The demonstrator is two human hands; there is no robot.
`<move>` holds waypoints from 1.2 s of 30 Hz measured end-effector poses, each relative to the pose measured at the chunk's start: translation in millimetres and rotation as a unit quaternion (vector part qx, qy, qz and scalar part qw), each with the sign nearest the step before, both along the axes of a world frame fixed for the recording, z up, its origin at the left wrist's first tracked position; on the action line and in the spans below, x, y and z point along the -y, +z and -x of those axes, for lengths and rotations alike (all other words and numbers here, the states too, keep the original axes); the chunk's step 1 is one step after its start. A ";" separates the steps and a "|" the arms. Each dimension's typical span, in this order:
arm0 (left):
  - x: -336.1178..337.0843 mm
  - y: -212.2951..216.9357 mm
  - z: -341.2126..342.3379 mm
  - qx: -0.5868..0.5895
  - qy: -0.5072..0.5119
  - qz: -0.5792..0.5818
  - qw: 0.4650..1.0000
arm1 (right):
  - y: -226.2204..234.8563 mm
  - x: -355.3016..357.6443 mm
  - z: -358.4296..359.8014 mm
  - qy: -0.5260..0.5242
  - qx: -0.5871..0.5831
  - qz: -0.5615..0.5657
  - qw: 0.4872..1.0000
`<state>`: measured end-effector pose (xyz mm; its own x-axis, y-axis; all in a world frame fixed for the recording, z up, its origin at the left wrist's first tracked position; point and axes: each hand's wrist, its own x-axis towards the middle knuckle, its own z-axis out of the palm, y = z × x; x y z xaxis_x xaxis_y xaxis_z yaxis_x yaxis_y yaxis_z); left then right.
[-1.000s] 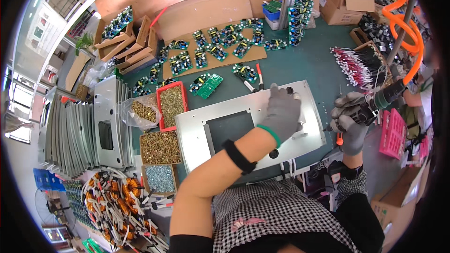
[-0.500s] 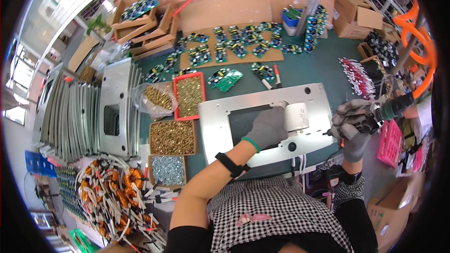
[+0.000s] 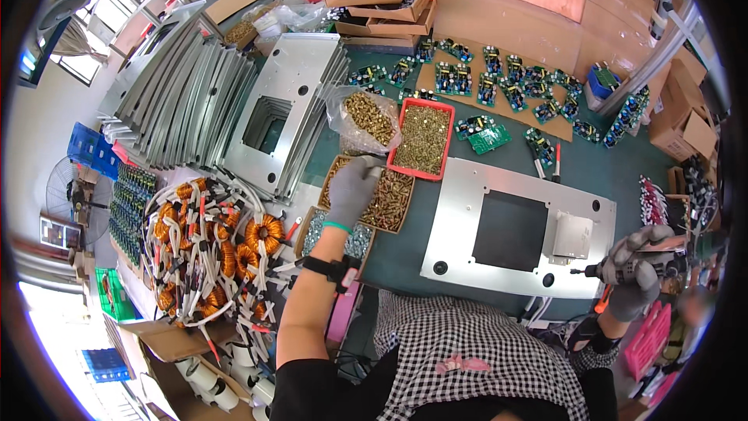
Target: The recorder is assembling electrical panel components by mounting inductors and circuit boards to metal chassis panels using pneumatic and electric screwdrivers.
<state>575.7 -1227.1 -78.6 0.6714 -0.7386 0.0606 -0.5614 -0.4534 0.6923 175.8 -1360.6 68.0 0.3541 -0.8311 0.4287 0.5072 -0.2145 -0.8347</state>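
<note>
My left hand (image 3: 351,193), in a grey glove, is over a cardboard box of brass-coloured fasteners (image 3: 395,199). Its fingers are bent together at the far side of the box; whatever is between them is hidden. On the right, my gloved right hand (image 3: 639,265) is wrapped round a dark power screwdriver (image 3: 610,271), whose bit points left at the edge of a silver metal panel (image 3: 452,238). The panel lies flat and has a large rectangular cutout. A white cylindrical part (image 3: 573,235) sits on it, right of the cutout.
A red tray (image 3: 449,140) of small brass pieces and a bag of fittings (image 3: 368,117) adjoin the box. Silver screws (image 3: 358,242) lie nearer me. Panel stacks (image 3: 288,70) and wired copper coils (image 3: 265,230) stand left. Circuit boards (image 3: 487,136) lie behind the panel.
My left hand has left the white part and moved left to the brass fastener box. The view has swung left. My right hand still holds the screwdriver by the panel's right edge.
</note>
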 end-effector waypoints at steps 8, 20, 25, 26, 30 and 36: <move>93.4 -38.6 -83.1 0.171 -0.036 -0.160 0.971 | -7.2 -21.3 -21.9 0.005 -0.041 -0.067 0.997; 115.8 -81.5 -123.5 0.248 -0.028 -0.134 0.959 | -15.3 -27.1 -7.3 -0.045 -0.045 -0.091 0.994; 105.1 -80.9 -132.9 0.087 -0.002 -0.043 0.995 | -19.5 -22.4 -3.8 -0.020 -0.031 -0.118 0.992; 103.2 -80.5 -133.8 -0.001 0.023 -0.036 0.999 | -20.0 -19.8 -3.4 -0.020 -0.034 -0.124 0.992; 91.1 -78.1 -131.8 -0.295 0.054 0.099 0.949 | -19.3 -9.7 -1.4 0.035 -0.030 -0.104 0.994; 81.9 -32.6 -98.7 -0.563 0.097 0.212 0.793 | -5.4 1.1 -0.8 0.052 -0.038 -0.120 0.991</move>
